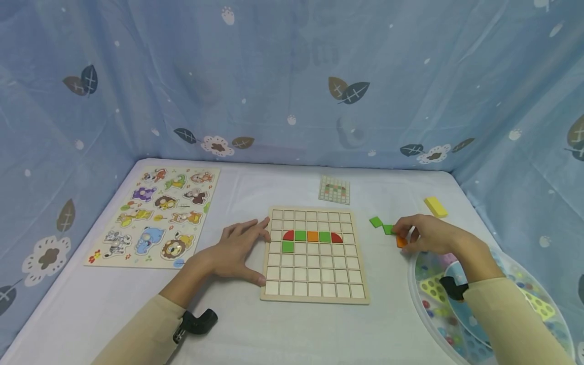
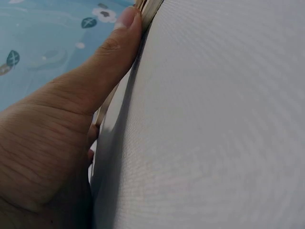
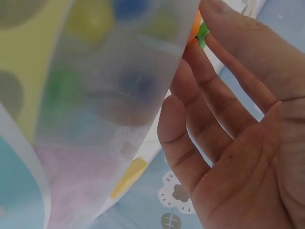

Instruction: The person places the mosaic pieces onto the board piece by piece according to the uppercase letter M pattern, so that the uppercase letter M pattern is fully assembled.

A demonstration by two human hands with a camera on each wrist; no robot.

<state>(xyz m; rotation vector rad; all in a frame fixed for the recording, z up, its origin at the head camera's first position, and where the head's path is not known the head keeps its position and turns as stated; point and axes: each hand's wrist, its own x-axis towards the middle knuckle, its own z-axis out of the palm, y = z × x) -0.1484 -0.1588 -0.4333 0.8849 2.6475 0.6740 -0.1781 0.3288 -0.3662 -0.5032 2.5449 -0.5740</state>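
Observation:
A wooden grid board point(image 1: 315, 298) lies flat on the white table. Red quarter-round tiles point(image 1: 336, 238), green square tiles point(image 1: 288, 247) and an orange square tile point(image 1: 312, 236) sit in its upper cells. Along the board's left edge, my left hand point(image 1: 234, 253) rests with fingers spread; its thumb point(image 2: 112, 52) touches the edge. My right hand point(image 1: 431, 235) pinches another orange tile point(image 1: 401, 242) at the table, right of the board. Two loose green tiles point(image 1: 376, 221) lie just left of those fingertips. Part of the orange tile is hidden by the fingers.
A round clear container point(image 1: 412, 284) with colourful contents stands under my right forearm. A yellow block point(image 1: 436, 207) lies behind that hand. Beyond the board is a small pattern card point(image 1: 334, 190); an animal puzzle board point(image 1: 159, 218) lies far left. Blue curtains enclose the table.

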